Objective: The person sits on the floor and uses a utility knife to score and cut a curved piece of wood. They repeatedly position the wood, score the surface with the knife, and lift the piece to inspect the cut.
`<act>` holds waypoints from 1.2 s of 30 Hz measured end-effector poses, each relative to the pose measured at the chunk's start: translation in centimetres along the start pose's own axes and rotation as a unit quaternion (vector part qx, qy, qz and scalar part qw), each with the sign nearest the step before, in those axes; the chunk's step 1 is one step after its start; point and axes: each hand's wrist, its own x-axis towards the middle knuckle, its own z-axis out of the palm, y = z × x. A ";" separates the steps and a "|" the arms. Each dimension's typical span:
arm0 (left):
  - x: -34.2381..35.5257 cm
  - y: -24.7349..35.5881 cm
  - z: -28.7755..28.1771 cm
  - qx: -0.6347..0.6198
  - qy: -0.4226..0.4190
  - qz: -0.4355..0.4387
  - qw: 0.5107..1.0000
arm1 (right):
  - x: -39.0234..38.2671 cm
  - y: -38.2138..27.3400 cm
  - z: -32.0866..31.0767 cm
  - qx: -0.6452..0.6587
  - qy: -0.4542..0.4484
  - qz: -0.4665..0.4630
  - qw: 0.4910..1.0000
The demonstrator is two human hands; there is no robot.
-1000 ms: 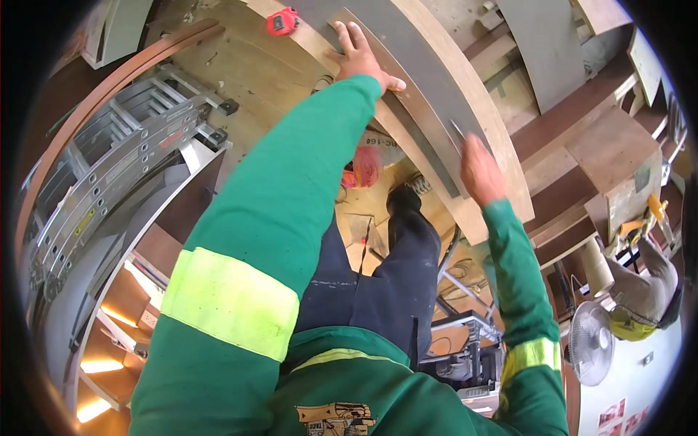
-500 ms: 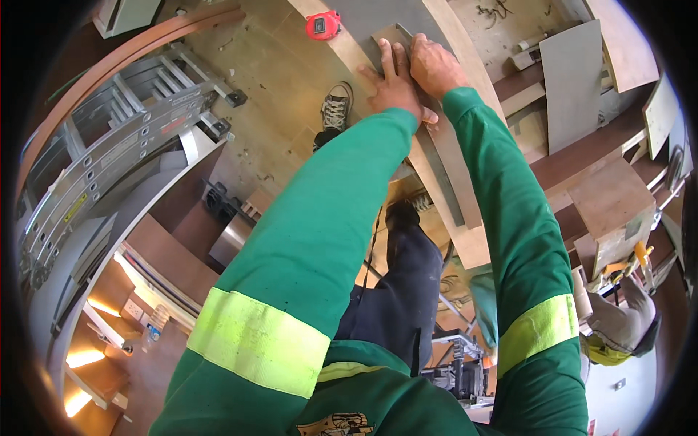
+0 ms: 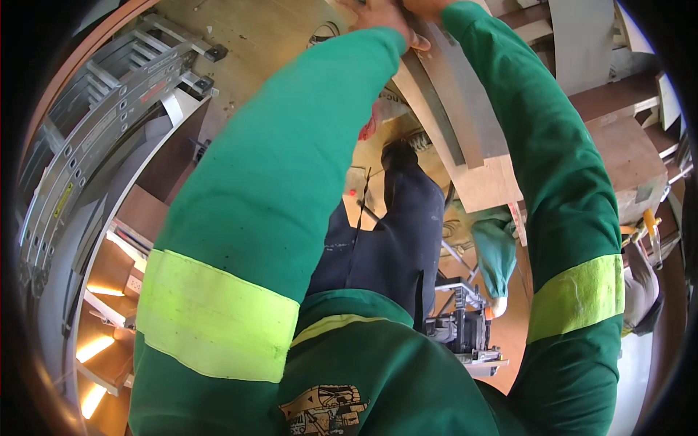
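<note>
My left hand (image 3: 382, 18), at the top edge, rests on a narrow brown board (image 3: 476, 123) with its thumb apart from its fingers. Just right of it is my right hand (image 3: 425, 7), cut off by the frame, its fingers out of sight, so whatever it holds is hidden. The board lies along a dark grey strip (image 3: 445, 134) on a wider pale wood board (image 3: 483, 185), which runs down toward my right forearm. My dark-trousered leg shows below the boards' left side.
An aluminium ladder (image 3: 109, 102) lies at left, beside lit wooden shelving (image 3: 105, 320). Wood panels and boxes (image 3: 618, 167) crowd the right, near a person in grey (image 3: 640, 283). A power tool on a stand (image 3: 458, 330) and a teal bag (image 3: 494, 254) sit below the boards.
My right hand has moved up from the board's lower part to beside my left. Both hands now sit higher in the view, and the red tape measure has left the frame.
</note>
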 end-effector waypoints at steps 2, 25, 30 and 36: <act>0.3 -0.2 0.1 -0.105 -0.018 -0.029 0.994 | -2.6 0.4 0.7 0.006 -0.048 0.015 0.999; 0.2 0.0 0.3 -0.029 -0.002 -0.027 0.999 | -40.7 3.1 5.2 0.088 -0.171 0.172 0.966; 0.0 -1.1 0.1 -0.063 0.026 0.021 0.997 | -44.0 2.8 7.2 0.085 -0.141 0.183 0.969; -0.1 -1.1 0.5 -0.081 0.016 0.020 0.996 | -46.4 3.0 5.9 0.069 -0.217 0.242 0.943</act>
